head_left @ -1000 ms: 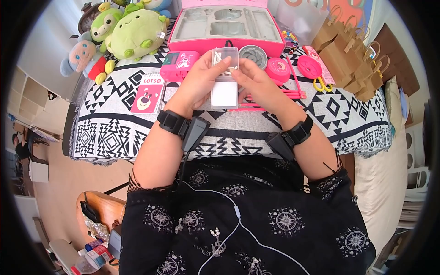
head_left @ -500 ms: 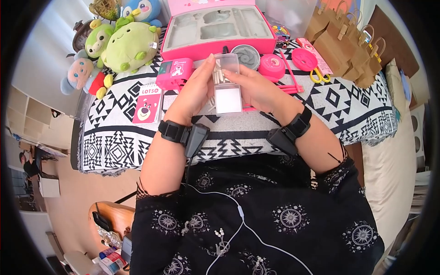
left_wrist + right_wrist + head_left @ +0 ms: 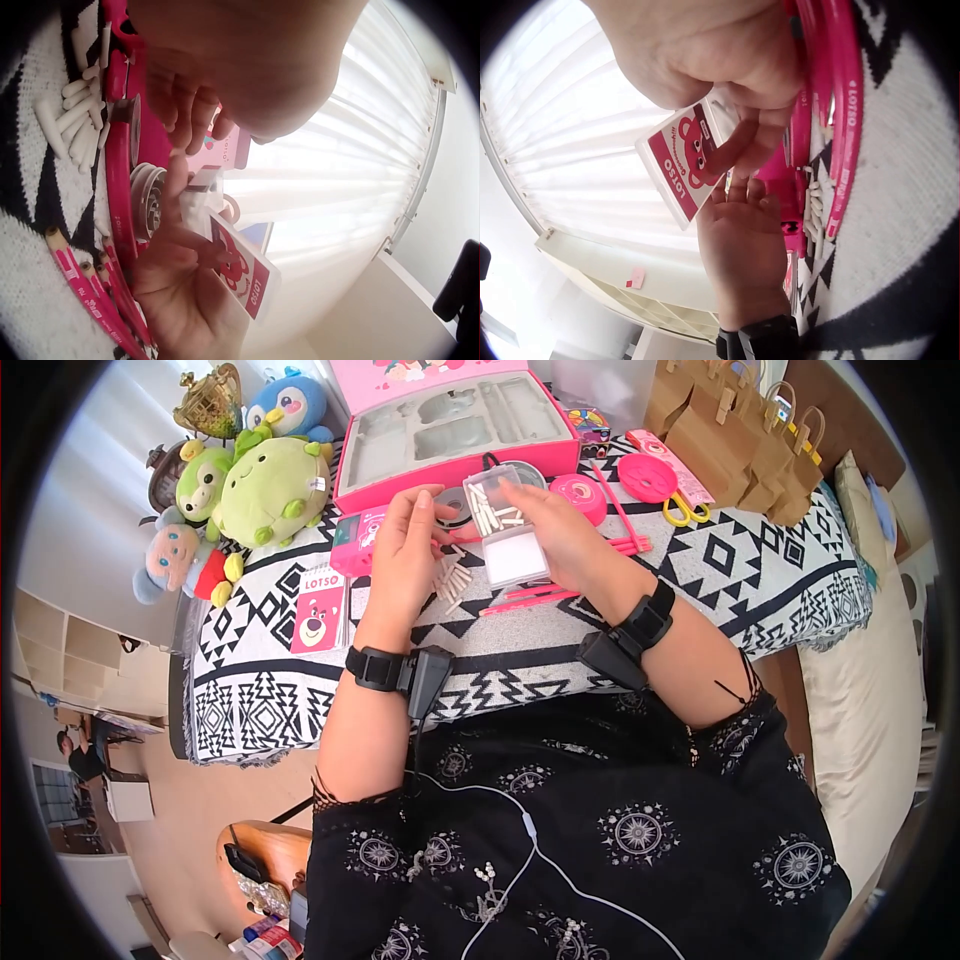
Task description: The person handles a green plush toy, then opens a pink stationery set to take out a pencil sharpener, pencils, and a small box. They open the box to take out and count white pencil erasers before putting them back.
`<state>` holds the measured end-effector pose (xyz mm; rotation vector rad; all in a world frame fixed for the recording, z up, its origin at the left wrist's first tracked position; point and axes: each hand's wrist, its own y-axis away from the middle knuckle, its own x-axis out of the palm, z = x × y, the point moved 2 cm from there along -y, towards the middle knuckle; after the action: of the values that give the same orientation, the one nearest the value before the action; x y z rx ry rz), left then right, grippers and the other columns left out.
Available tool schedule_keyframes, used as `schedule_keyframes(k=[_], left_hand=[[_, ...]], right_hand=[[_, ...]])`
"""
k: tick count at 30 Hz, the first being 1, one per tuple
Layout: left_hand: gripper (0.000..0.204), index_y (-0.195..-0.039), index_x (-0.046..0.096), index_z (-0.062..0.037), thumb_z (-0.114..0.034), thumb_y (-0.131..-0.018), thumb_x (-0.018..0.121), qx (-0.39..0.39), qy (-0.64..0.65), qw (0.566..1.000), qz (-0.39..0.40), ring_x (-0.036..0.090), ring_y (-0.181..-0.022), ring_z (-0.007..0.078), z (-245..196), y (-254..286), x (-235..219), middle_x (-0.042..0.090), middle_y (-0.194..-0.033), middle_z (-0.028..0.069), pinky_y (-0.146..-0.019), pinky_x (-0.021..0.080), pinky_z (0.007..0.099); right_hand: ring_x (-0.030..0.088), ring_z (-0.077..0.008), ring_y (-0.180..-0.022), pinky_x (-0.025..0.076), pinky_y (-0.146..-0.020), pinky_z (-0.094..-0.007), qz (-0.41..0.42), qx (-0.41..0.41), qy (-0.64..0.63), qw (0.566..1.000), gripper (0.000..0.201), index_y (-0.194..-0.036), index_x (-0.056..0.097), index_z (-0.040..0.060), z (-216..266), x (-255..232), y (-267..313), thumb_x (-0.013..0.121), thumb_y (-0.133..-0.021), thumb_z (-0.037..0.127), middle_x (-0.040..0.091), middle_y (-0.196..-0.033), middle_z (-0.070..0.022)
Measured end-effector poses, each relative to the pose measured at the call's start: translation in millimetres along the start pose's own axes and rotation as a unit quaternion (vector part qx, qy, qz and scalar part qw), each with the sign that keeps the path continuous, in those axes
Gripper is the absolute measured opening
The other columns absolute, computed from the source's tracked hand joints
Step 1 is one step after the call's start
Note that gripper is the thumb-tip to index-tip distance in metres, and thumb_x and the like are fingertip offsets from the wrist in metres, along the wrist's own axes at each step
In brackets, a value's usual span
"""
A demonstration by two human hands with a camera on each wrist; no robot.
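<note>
My right hand (image 3: 568,545) grips a small clear hinged case (image 3: 515,557), which stands open. Several short white sticks (image 3: 484,515) lie in its upper half; its lower half looks white inside. In the right wrist view, the case's outside carries a pink bear label (image 3: 688,154). To the left of the case is my left hand (image 3: 405,555), its fingers loosely extended and holding nothing. Below it, a pile of white sticks (image 3: 77,120) lies on the patterned cloth (image 3: 480,650), beside pink pencils (image 3: 94,300).
Behind my hands stands an open pink box (image 3: 455,435) with a moulded tray. A LOTSO notepad (image 3: 320,615) and pink sharpener-like device (image 3: 352,543) lie left, plush toys (image 3: 270,490) beyond. Yellow-handled scissors (image 3: 686,510) and paper bags (image 3: 720,445) are at right.
My left hand has come away from the case to the left, uncovering the pile of white sticks on the cloth. The right hand still holds the case, now tilted. The head view has shifted.
</note>
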<state>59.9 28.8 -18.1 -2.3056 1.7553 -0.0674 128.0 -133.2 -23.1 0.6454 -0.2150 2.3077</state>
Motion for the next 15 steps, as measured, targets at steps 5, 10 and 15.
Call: schedule_keyframes(k=[5, 10, 15], left_hand=[[0.023, -0.113, 0.062, -0.0047, -0.022, -0.101, 0.053, 0.049, -0.057, 0.997, -0.005, 0.056, -0.08, 0.0051, 17.0, -5.2, -2.5, 0.066, -0.095, 0.0017, -0.07, 0.045, 0.0203], [0.016, -0.107, 0.062, -0.0008, -0.012, -0.095, 0.062, 0.076, -0.16, 0.984, 0.034, 0.059, -0.086, 0.0088, 14.6, -0.3, 3.3, 0.065, -0.092, 0.0012, -0.078, 0.047, 0.023], [0.021, -0.102, 0.066, -0.0008, -0.013, -0.085, 0.072, 0.088, -0.214, 0.964, 0.128, 0.06, -0.081, 0.0186, 18.7, 4.8, 9.6, 0.063, -0.092, 0.0088, -0.071, 0.049, 0.0291]], right_hand=[[0.071, -0.0208, -0.083, 0.06, -0.069, -0.0356, -0.029, -0.02, -0.005, 0.999, 0.034, -0.114, 0.057, 0.0033, 7.9, -5.1, 1.1, 0.044, -0.103, 0.033, 0.07, -0.099, -0.0153], [0.069, -0.0184, -0.078, 0.058, -0.068, -0.034, -0.08, -0.019, -0.04, 0.996, 0.041, -0.108, 0.06, 0.0058, 9.0, -9.4, -0.9, 0.047, -0.101, 0.044, 0.068, -0.091, -0.0105], [0.068, -0.0145, -0.076, 0.057, -0.066, -0.0305, -0.07, -0.034, -0.064, 0.995, 0.047, -0.112, 0.063, 0.0079, 8.6, -11.2, -2.3, 0.048, -0.099, 0.051, 0.069, -0.087, -0.0071]])
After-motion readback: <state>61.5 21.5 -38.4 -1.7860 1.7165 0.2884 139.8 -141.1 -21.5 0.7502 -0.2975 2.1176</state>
